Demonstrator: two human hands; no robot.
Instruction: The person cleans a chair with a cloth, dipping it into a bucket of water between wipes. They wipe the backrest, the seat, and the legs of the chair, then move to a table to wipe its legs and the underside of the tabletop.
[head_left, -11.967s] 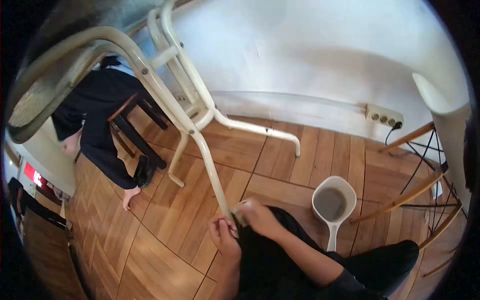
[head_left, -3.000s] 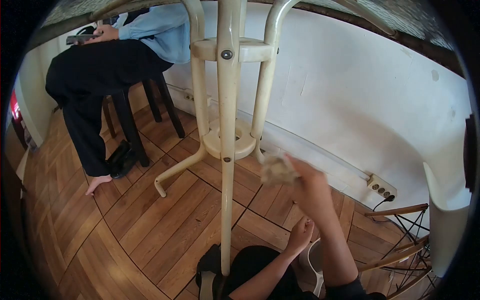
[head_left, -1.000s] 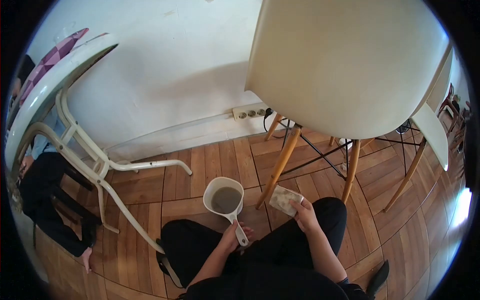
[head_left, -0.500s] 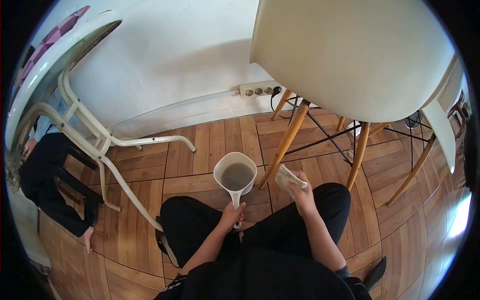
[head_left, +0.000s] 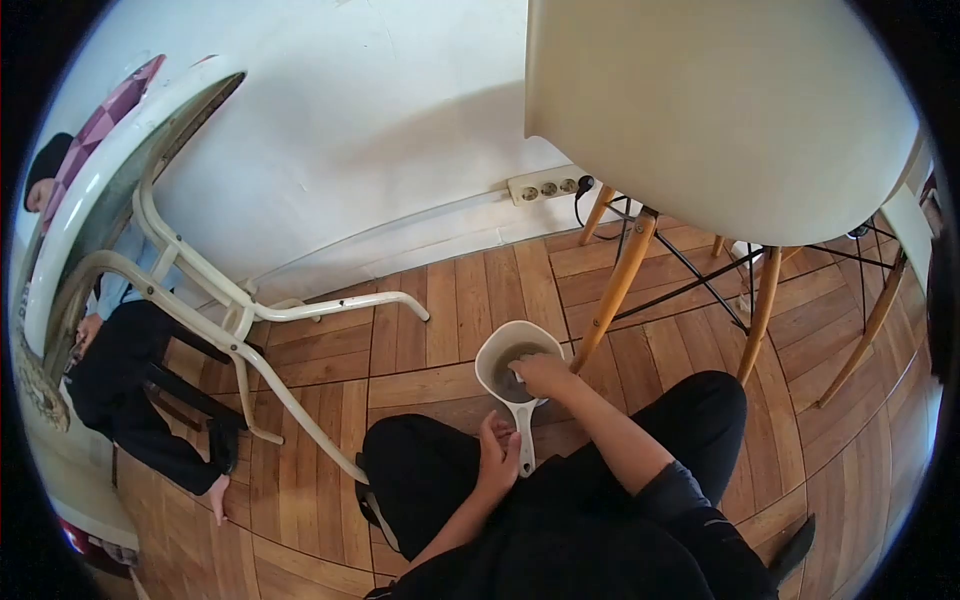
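A white dipper (head_left: 486,350) with a long handle stands on the wooden floor between my crossed legs, holding murky greyish water (head_left: 503,380). My right hand (head_left: 545,375) reaches down into its bowl from the right. The fingers are closed on a cloth (head_left: 516,373), of which only a small pale edge shows. Beside the handle, on its left, my left hand (head_left: 497,455) has its fingers extended and apart, close to the handle without gripping it.
A white chair (head_left: 720,130) with wooden legs and black rods stands ahead on the right. Along the wall runs a power strip (head_left: 548,188) with a black plug. At left are a cream metal-legged table (head_left: 195,290) and another seated person (head_left: 130,360) behind it.
My right hand has moved left and down, taking the cloth into the dipper's bowl. My left hand has let go of the handle and opened. The view has shifted slightly.
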